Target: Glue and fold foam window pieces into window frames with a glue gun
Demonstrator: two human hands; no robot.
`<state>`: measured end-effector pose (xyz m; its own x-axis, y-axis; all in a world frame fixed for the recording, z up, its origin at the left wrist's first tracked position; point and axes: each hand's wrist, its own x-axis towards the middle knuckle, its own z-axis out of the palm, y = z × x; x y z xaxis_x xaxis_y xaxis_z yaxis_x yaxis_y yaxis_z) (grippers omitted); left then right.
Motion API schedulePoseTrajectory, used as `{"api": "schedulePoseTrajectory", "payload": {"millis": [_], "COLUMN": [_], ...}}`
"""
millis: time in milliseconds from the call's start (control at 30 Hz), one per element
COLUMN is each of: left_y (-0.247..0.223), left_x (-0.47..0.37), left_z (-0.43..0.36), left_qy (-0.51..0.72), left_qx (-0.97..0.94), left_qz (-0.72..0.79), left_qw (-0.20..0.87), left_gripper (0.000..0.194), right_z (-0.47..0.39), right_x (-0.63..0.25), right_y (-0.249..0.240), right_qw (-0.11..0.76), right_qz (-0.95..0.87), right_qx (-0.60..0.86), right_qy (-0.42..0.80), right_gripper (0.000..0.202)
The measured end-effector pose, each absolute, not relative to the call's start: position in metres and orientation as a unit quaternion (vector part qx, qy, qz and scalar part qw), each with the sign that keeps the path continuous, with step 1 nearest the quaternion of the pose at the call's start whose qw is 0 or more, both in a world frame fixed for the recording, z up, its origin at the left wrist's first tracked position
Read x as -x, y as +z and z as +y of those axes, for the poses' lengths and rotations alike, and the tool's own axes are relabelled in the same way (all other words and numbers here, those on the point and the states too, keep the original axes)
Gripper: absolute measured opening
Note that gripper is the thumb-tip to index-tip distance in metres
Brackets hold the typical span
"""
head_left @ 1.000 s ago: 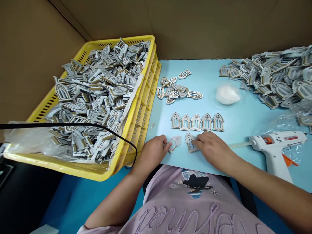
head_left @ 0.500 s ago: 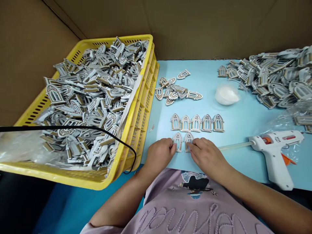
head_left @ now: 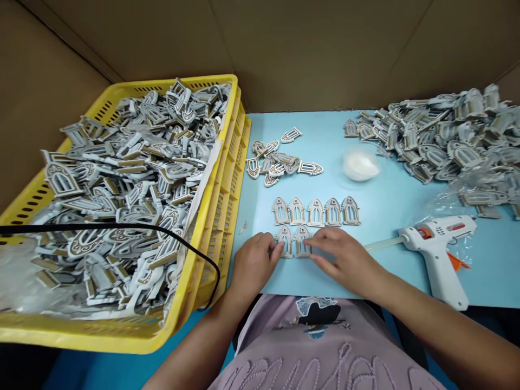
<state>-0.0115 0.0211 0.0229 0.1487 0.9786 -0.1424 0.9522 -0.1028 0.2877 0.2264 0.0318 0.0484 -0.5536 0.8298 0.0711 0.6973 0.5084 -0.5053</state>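
Two small arched window pieces lie side by side on the blue table. My left hand [head_left: 255, 260] is curled at the left edge of the left piece [head_left: 286, 241], with its fingers bent and nothing visible inside. At the right piece [head_left: 302, 242], my right hand [head_left: 341, 257] has its thumb and fingers apart, fingertips beside that piece's right edge. Just above them stretches a row of several similar pieces [head_left: 316, 212], standing close together. Farther back is a loose cluster of pieces [head_left: 280, 162], some showing brown scroll patterns.
A yellow crate [head_left: 233, 146] heaped with pieces stands at left, a black cable [head_left: 179, 238] crossing it. A white glue gun [head_left: 436, 252] lies at right with its clear stick towards my right hand. Behind are a white lump [head_left: 361, 164] and a large pile of pieces [head_left: 442, 135].
The view has shifted, so the table items sit a little further left. My right hand's fingers have parted and come off the right window piece.
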Motion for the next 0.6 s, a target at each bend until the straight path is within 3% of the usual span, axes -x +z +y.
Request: {"api": "schedulePoseTrajectory", "payload": {"millis": [100, 200, 300, 467, 600], "left_y": [0.024, 0.029, 0.041, 0.065, 0.068], "left_x": [0.013, 0.008, -0.003, -0.027, -0.038], "left_z": [0.029, 0.042, 0.054, 0.073, 0.086], "left_qy": [0.116, 0.173, 0.191, 0.255, 0.318], "left_qx": [-0.749, -0.74, -0.725, -0.698, -0.684], "left_qz": [0.638, 0.636, 0.632, 0.623, 0.605], "left_qw": [0.135, 0.134, 0.194, 0.245, 0.256], "left_gripper": [0.026, 0.046, 0.053, 0.052, 0.045], "right_z": [0.065, 0.119, 0.174, 0.221, 0.225], "right_x": [-0.264, -0.305, -0.332, -0.331, -0.325], "right_y": [0.072, 0.087, 0.086, 0.068, 0.061], "right_qw": [0.175, 0.164, 0.112, 0.018, 0.019], "right_qz": [-0.815, -0.748, -0.709, -0.725, -0.716], "right_qx": [0.52, 0.633, 0.692, 0.682, 0.689], "right_qy": [0.187, 0.111, 0.072, 0.094, 0.11], "right_gripper": [0.028, 0.03, 0.028, 0.035, 0.027]}}
